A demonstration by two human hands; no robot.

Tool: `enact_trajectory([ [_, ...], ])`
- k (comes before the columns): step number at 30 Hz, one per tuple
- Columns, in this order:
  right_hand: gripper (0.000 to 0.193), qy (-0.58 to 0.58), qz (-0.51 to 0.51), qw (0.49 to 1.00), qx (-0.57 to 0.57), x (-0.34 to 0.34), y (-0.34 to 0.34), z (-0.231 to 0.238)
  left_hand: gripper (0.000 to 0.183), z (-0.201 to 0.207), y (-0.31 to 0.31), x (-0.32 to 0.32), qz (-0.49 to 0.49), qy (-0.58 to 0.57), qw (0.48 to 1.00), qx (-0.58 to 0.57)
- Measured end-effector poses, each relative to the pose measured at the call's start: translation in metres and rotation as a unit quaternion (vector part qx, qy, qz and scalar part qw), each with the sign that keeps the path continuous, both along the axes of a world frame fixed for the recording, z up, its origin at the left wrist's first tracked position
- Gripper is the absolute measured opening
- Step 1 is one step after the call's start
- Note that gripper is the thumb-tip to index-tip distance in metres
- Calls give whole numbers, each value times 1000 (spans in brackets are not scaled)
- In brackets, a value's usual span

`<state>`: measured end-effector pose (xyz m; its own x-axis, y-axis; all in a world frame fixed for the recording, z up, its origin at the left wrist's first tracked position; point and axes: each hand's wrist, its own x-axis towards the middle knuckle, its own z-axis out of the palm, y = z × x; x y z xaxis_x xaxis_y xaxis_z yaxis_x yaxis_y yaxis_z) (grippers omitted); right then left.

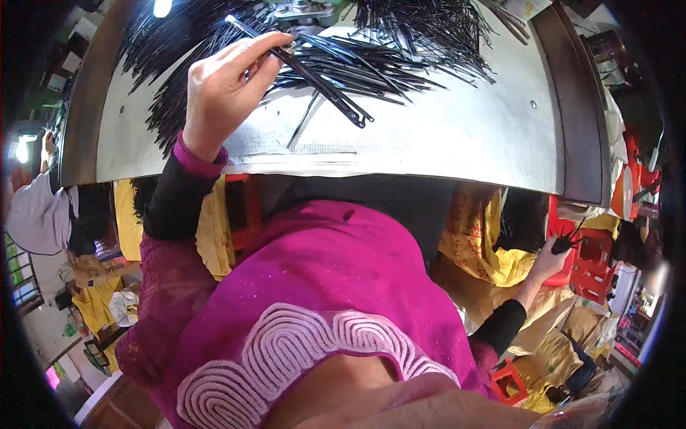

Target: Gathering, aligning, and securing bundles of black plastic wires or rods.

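Observation:
My left hand [225, 89] is raised over the grey metal worktable [457, 136] and pinches a small bundle of long black hairpins [314, 75] that slant down to the right. Under and beyond them lies a large heap of loose black pins [400, 43] spread across the far part of the table. My right hand [552, 259] hangs low at my right side, below table level, closed on a clump of black pins [564, 243] next to a red plastic crate [582, 261].
A metal fixture [304, 13] stands at the table's far edge. Yellow sacks [486, 250] and brown paper lie under the table. A small red crate [509, 382] sits low right. Another person [39, 207] in pale clothing works at the far left.

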<state>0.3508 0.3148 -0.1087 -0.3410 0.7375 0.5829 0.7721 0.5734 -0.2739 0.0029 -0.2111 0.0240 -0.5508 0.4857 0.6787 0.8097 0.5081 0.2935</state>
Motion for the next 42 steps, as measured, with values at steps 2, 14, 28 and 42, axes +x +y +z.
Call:
enact_trajectory([
  [2, 41, -2, 28, 1000, -5, 3, -7, 14, 21, -3, -6, -2, 1, 10, 1000, 0],
  [14, 25, -60, 317, 946, 40, -105, -117, 159, 21, 4, -19, 7, 40, 20, 999, -15],
  [28, 39, -218, 700, 666, 134, -301, -300, 135, 23, 0, -62, 22, 148, -36, 988, 20],
  [42, 70, -72, 713, 677, 169, -322, -308, 110, 27, -16, -67, 9, 94, -17, 993, 72],
])
